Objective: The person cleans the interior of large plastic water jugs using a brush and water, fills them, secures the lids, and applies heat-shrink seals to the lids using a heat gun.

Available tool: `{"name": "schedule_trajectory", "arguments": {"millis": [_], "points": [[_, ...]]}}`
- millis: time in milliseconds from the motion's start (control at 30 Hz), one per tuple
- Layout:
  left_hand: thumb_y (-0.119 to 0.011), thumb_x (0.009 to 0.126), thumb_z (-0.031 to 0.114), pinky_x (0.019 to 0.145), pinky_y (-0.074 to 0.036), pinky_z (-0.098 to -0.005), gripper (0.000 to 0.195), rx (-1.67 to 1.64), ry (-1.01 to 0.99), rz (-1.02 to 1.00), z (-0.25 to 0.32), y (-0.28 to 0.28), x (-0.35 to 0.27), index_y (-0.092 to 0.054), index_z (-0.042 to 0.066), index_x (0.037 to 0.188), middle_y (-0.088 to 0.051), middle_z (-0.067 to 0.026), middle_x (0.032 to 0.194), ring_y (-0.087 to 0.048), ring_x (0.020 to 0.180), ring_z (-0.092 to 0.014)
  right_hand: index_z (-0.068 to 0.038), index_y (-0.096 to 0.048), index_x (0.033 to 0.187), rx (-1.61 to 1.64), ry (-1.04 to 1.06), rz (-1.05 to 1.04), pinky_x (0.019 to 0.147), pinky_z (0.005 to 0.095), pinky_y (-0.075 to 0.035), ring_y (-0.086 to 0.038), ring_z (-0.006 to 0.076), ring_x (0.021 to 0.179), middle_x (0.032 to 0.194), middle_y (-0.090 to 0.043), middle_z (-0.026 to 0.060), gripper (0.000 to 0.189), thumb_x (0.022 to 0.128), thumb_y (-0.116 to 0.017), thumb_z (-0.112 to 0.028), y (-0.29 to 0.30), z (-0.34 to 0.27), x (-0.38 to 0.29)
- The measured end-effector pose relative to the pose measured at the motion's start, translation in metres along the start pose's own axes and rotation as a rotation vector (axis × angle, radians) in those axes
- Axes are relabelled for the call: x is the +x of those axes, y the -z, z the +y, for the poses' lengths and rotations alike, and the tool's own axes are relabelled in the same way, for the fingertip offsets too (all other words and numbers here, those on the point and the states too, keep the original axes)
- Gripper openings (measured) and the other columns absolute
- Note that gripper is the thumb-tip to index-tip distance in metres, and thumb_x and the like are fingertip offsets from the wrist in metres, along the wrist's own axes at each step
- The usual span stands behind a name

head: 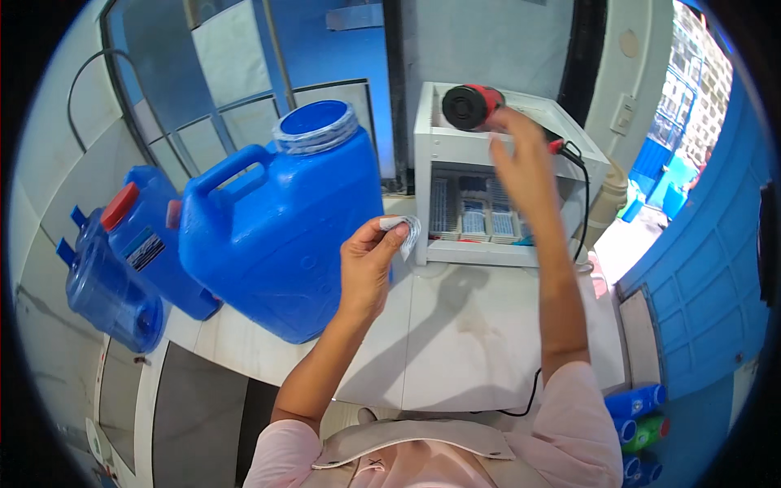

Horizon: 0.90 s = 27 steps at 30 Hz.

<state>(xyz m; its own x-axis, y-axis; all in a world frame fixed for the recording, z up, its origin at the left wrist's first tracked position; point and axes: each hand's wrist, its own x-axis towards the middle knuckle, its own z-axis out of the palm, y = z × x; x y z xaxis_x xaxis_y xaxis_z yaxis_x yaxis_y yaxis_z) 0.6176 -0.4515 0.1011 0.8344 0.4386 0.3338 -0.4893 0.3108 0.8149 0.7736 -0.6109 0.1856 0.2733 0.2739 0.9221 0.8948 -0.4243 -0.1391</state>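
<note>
My left hand [369, 259] pinches a small curled strip of printed plastic film [407, 236] between thumb and fingers, just right of a large blue plastic jug [262, 244]. The jug stands upright; clear printed film wraps its neck [316, 141]. My right hand [518, 143], blurred, is raised at the top of a white shelf unit [488, 253], beside a red and black heat gun [473, 107]. The heat gun lies at the shelf top, its black cord hanging down the unit's right side. Whether my right fingers touch it cannot be told.
More blue plastic jugs [143, 244] and a clear blue water bottle [116, 293] stand at the left. Stacks of printed film [473, 216] fill compartments inside the shelf unit. A light tiled counter [451, 341] lies below my arms. Several blue and green containers [647, 433] sit at the lower right.
</note>
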Motion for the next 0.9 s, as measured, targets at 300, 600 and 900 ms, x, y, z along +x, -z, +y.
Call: {"name": "schedule_trajectory", "arguments": {"millis": [300, 600, 900], "points": [[-0.064, 0.082, 0.002, 0.068, -0.044, -0.0189, 0.013, 0.216, -0.326, 0.210, 0.104, 0.070, -0.058, -0.052, 0.004, 0.084, -0.060, -0.0018, 0.081, -0.056, 0.074, -0.006, -0.003, -0.067, 0.094, -0.571, -0.403, -1.171, 0.082, 0.0378, -0.048, -0.061, 0.0289, 0.096, 0.106, -0.063, 0.0179, 0.036, 0.063, -0.061, -0.022, -0.048, 0.044, 0.112], [-0.062, 0.082, 0.001, 0.070, -0.040, -0.0188, 0.012, 0.431, -0.579, 0.342, 0.177, 0.181, -0.056, -0.053, 0.007, 0.081, -0.054, 0.0025, 0.082, -0.051, 0.074, -0.005, -0.004, -0.066, 0.097, -0.740, -0.510, -0.597, 0.080, 0.0405, -0.049, -0.062, 0.0344, 0.093, 0.099, -0.065, 0.0180, 0.040, 0.066, -0.064, -0.029, -0.050, 0.072, 0.078], [-0.065, 0.083, 0.009, 0.069, -0.039, -0.0175, 0.013, 0.559, -0.558, 0.333, 0.237, 0.274, -0.014, -0.053, 0.007, 0.085, -0.059, 0.0010, 0.082, -0.052, 0.076, -0.004, -0.002, -0.060, 0.084, 0.534, -0.824, -0.048, 0.056, 0.0278, -0.043, -0.054, 0.0126, 0.061, 0.070, -0.056, 0.0031, 0.024, 0.070, -0.066, -0.020, 0.018, -0.064, -0.026]]}}
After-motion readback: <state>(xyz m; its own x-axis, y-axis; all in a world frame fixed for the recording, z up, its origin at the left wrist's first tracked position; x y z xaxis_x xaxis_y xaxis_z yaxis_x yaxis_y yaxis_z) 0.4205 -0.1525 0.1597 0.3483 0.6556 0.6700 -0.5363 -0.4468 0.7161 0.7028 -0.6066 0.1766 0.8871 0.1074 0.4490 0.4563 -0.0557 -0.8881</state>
